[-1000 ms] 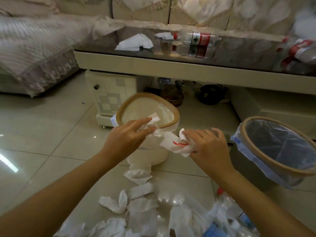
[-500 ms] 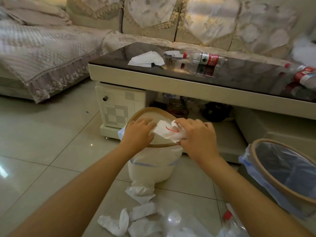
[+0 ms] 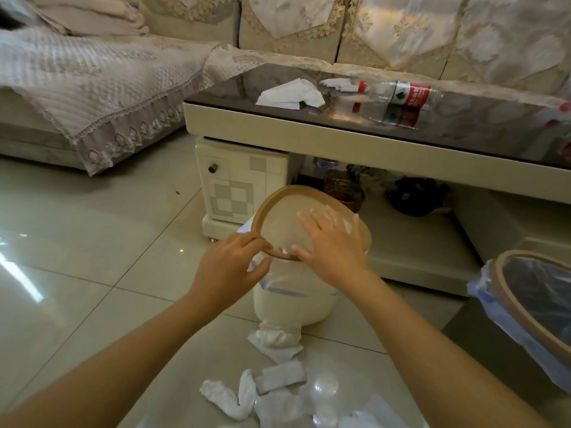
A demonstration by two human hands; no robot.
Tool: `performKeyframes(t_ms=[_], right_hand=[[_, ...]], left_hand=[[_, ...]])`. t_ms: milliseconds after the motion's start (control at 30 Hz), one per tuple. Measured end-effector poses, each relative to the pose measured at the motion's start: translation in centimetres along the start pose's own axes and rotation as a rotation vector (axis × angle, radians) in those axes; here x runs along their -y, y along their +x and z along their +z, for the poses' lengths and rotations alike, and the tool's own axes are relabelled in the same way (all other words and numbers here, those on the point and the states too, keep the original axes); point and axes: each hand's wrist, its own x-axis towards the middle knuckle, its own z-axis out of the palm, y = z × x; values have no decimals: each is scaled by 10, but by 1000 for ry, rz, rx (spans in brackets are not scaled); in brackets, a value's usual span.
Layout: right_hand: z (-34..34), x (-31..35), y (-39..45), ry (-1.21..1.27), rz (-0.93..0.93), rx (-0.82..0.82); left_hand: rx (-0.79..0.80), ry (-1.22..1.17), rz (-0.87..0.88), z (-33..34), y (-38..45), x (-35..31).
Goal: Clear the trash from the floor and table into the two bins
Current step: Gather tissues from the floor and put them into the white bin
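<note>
The right hand [image 3: 332, 253] no longer pinches the crumpled red-marked tissue; its fingers [image 3: 312, 222] now lie spread flat over the mouth of the white bin [image 3: 293, 299]; a scrap of white and red shows just under the near rim; the left hand [image 3: 230, 267], empty of its tissue, now grips that near rim with curled fingers.

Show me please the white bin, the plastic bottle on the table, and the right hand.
white bin [image 3: 290, 299]: head view, front wall.
plastic bottle [image 3: 398, 92]: head view, label on its side.
right hand [image 3: 332, 242]: head view, back of hand.
</note>
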Motion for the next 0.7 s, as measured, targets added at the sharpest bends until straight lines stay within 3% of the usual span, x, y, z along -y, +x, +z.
performKeyframes(t_ms=[267, 700], right_hand=[[3, -11, -75, 105, -124, -331], [84, -32, -163, 95, -186, -23]], left_hand=[[30, -81, 86, 14, -22, -35], [362, -43, 30, 66, -99, -37]])
